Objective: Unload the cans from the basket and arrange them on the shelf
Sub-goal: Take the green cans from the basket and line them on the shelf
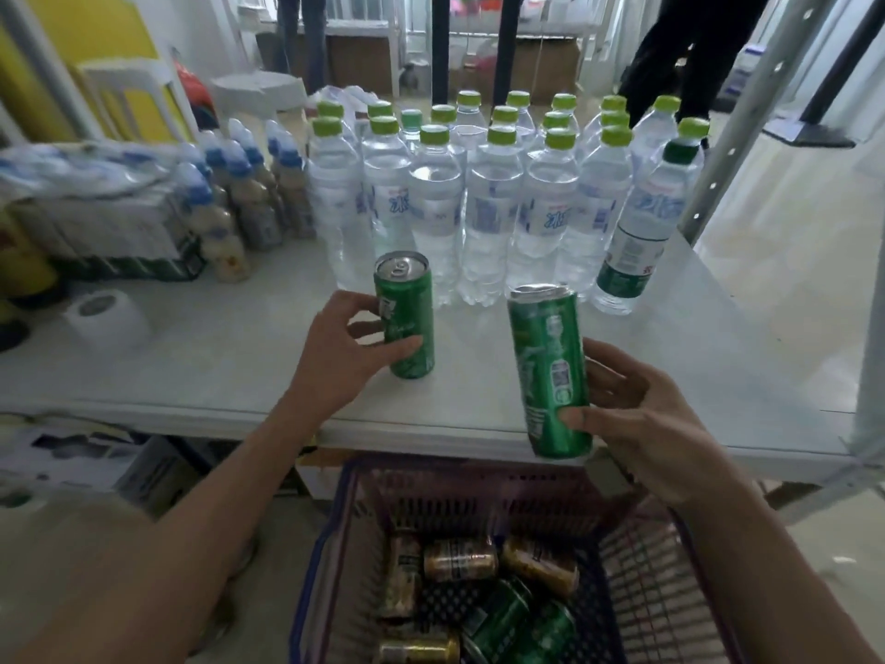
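Cans in hand: two, both slim, green, with silver tops and white print on the side.

Upright can (404, 313): stands on the white shelf (215, 366), just in front of the water bottles; pull-tab top visible; the left hand (335, 347) grips its lower half, thumb across the front, fingers curled round the far side.

Tilted can (550, 371): top leans away to the left; base at the shelf's front edge, above the basket; contact with the shelf cannot be told; the right hand (637, 424) grips it, thumb on the front near the base, fingers curled behind.

Basket (325, 543): purple mesh walls, blue rim, below the shelf edge; contents lie on their sides, heaped; four gold cans (459, 560) and two green cans (498, 611) are visible; any others are hidden.

Water bottles (493, 208): clear, lime-green caps, in rows at the back of the shelf; about eighteen, the exact count unclear because of blur; one further bottle (637, 232) at the right end has a dark green cap and green label.

Small bottles (239, 198) with blue caps: a cluster to the left, count unclear; one paper roll (107, 318) near the left front.
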`<state>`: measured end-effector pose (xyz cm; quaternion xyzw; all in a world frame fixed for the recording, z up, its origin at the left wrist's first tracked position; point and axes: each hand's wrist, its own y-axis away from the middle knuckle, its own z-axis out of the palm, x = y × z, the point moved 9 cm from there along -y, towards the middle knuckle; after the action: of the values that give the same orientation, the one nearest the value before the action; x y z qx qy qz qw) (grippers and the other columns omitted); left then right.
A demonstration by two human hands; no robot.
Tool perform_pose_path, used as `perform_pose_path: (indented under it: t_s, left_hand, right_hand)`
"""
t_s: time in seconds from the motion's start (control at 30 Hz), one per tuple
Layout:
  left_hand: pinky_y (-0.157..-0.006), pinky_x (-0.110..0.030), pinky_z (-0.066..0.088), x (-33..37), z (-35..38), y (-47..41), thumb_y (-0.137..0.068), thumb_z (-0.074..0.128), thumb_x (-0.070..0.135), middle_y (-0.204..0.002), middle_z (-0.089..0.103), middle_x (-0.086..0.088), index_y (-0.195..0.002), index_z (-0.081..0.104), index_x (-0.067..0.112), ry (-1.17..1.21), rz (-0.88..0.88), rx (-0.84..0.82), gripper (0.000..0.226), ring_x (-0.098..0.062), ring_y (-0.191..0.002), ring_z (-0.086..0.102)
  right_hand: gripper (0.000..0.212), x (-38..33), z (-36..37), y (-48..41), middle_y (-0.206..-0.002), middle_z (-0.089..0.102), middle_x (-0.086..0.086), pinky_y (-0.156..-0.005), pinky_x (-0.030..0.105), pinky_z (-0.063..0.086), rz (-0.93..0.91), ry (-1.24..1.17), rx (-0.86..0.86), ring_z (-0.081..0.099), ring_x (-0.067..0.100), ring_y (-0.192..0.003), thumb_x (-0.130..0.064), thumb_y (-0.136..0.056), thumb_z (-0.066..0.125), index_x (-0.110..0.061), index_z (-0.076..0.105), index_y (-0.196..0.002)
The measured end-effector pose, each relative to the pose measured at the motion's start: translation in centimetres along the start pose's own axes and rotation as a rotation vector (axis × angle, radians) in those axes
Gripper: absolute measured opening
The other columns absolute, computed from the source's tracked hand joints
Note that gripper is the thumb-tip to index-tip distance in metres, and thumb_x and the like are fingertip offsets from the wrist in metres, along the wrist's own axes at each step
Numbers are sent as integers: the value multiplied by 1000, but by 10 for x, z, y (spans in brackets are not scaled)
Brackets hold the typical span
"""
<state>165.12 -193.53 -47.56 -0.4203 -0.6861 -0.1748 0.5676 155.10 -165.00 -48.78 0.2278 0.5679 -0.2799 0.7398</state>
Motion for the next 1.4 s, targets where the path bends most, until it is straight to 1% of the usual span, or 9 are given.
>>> perform_pose_path:
  t_s: [0.2, 0.33, 0.43, 0.67, 0.83, 1.03, 1.13, 1.23, 1.4]
  left_hand:
    - [-74, -12, 57, -19, 12, -16, -73, 89, 22, -122, 63, 1, -114, 61, 21, 84, -16, 75, 50, -8, -107, 67]
    - [-72, -11, 53, -37, 24, -17, -72, 88, 32, -106, 69, 17, -118, 61, 25, -14, -109, -28, 54, 2, -93, 69]
    - [-63, 1, 45, -40, 26, -14, -71, 87, 40, -98, 71, 19, -114, 64, 30, -175, -112, -64, 50, 15, -79, 64]
    - [-68, 2, 44, -40, 25, -16, -73, 85, 38, -109, 73, 13, -123, 64, 26, -173, -85, -33, 56, 10, -90, 65]
    - [-75, -4, 46, -40, 27, -21, -73, 86, 34, -112, 72, 10, -125, 65, 23, -159, -72, -27, 57, 0, -96, 68]
    - [-67, 4, 45, -42, 27, -21, -73, 87, 32, -109, 72, 12, -122, 66, 23, -142, -72, -25, 54, 13, -90, 62]
    - [-68, 3, 45, -40, 27, -21, -74, 86, 36, -113, 70, 10, -126, 65, 24, -151, -54, -1, 58, 7, -93, 64]
    - [-70, -3, 41, -35, 25, -22, -74, 83, 43, -108, 69, 4, -123, 67, 30, -240, -20, 49, 53, -7, -91, 65]
    - [-66, 4, 42, -32, 25, -23, -75, 84, 31, -99, 72, 8, -120, 67, 23, -200, -24, 90, 49, 3, -80, 63]
  right_hand:
    - [95, -3, 6, -25, -132, 68, 9, -102, 50, 53, -136, -2, 147, 63, 31, -125, -13, -51, 97, -13, 61, -138]
    - [80, -7, 17, -45, -133, 68, 2, -105, 52, 51, -183, 120, 166, 62, 25, -124, -2, -62, 88, -12, 62, -137]
    - [73, -4, 19, -59, -130, 70, 0, -98, 43, 55, -205, 143, 215, 65, 20, -117, 12, -68, 83, -10, 63, -135]
    - [76, 11, 28, -86, -129, 69, -5, -89, 29, 59, -264, 198, 323, 64, 18, -122, 14, -65, 86, -15, 63, -131]
    - [71, 24, 30, -98, -130, 65, -2, -86, 21, 58, -280, 246, 386, 62, 16, -123, 8, -68, 87, -11, 56, -128]
    - [68, 34, 24, -113, -121, 66, -11, -95, 30, 58, -185, 464, 364, 65, 8, -114, -10, -69, 92, -24, 54, -124]
    - [60, 31, 33, -113, -115, 68, -10, -78, 8, 53, -173, 672, 370, 65, -4, -94, -27, -80, 85, -28, 57, -133]
    - [55, 29, 42, -114, -113, 67, -6, -70, 19, 46, -170, 855, 392, 66, 11, -83, -41, -88, 76, -30, 58, -139]
    - [47, 34, 48, -118, -117, 71, -2, -75, 20, 48, -157, 878, 383, 69, 12, -90, -34, -91, 73, -24, 63, -135]
